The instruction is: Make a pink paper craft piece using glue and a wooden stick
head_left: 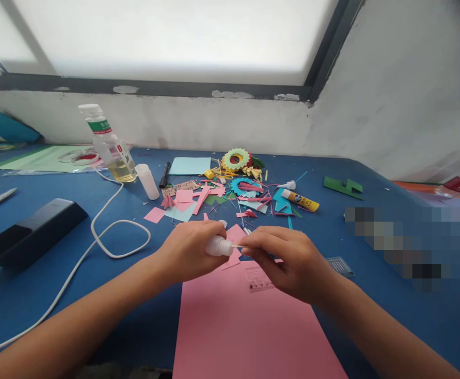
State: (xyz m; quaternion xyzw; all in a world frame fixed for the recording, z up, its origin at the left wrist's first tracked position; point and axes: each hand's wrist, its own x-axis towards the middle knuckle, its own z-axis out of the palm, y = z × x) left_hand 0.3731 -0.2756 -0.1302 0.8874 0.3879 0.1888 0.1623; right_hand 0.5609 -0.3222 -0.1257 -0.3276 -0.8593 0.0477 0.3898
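My left hand [194, 247] is wrapped round a small white bottle [218, 246], its tip pointing right. From the right, my right hand [283, 255] pinches a thin pale stick or nozzle piece [237, 246] at the bottle's tip; whether it is attached there I cannot tell. Below both hands lies a large pink sheet [249, 326]. A clear embossed plastic piece [258, 279] rests on the sheet's upper part, partly hidden by my right hand. Pink paper scraps [235, 234] lie just beyond my fingers.
Coloured paper scraps, a yellow glue tube [301, 200] and a white bottle [147, 181] stand or lie beyond the hands. Further left are an oil-coloured bottle [113, 150], a white cable [91, 247] and a black device [32, 231]. A green piece [342, 187] lies right.
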